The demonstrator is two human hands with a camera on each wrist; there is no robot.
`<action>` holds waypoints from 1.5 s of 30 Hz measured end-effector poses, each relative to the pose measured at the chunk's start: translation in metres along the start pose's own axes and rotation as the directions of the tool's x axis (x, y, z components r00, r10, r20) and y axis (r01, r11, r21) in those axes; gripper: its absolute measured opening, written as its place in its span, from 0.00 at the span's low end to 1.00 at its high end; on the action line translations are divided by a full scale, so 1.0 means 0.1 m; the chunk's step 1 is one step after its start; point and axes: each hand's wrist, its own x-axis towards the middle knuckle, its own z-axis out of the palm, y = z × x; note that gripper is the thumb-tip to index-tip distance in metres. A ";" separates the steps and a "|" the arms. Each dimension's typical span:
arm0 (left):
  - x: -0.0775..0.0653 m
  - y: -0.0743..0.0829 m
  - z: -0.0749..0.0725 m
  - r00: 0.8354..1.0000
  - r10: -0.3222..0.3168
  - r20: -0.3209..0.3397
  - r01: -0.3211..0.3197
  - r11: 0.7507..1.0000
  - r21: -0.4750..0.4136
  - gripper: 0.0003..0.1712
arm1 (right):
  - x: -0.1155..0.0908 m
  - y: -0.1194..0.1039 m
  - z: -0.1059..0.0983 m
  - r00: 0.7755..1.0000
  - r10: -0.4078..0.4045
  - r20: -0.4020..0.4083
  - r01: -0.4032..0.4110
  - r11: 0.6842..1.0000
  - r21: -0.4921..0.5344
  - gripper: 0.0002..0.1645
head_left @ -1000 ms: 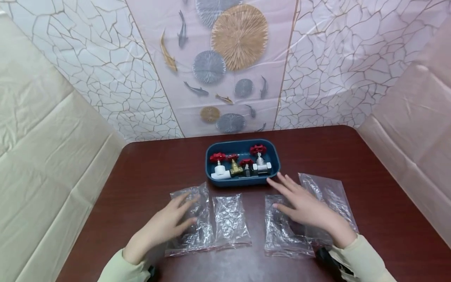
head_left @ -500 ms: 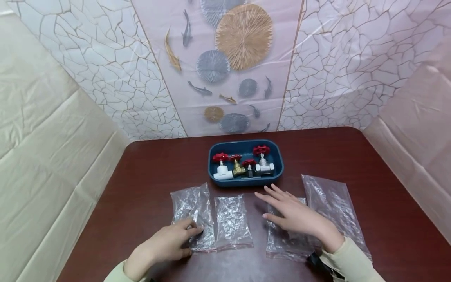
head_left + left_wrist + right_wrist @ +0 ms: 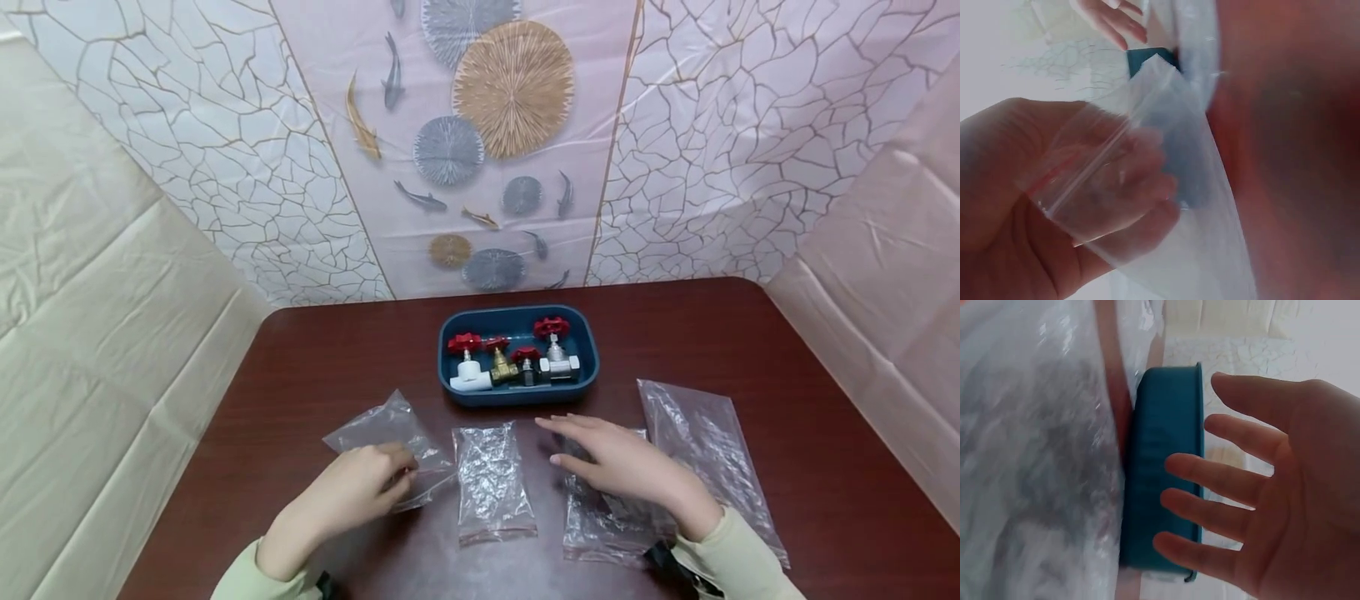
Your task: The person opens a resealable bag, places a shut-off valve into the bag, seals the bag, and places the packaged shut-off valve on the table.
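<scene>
My left hand [image 3: 356, 487] pinches the zip end of a clear zip-lock bag [image 3: 390, 425]; its far end fans out past the fingers, lifted partly off the table. In the left wrist view the bag [image 3: 1204, 231] drapes over curled fingers, its red-lined seal near the palm. My right hand [image 3: 626, 467] hovers with spread, relaxed fingers above another clear bag [image 3: 592, 525], holding nothing. Between the hands lies a flat zip-lock bag [image 3: 493, 483]. Farther back, a blue tray [image 3: 517, 398] holds several valves with red handwheels, among them a white one [image 3: 470, 375] and a brass one [image 3: 502, 367].
A larger clear bag [image 3: 708, 450] lies at the right, partly under my right forearm. The dark red-brown table [image 3: 337, 358] ends at a patterned backdrop [image 3: 510, 208], with pale cloth walls on both sides.
My left hand came down onto the left bag, took hold of its near end and raised it, turning it leftward. My right hand drew slightly left and nearer, away from the tray.
</scene>
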 end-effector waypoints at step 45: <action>0.60 0.58 -0.10 1.000 0.014 -0.012 -0.015 0.990 -0.139 0.10 | 0.24 -0.61 0.16 0.779 -0.489 -0.393 0.365 0.863 -0.351 0.07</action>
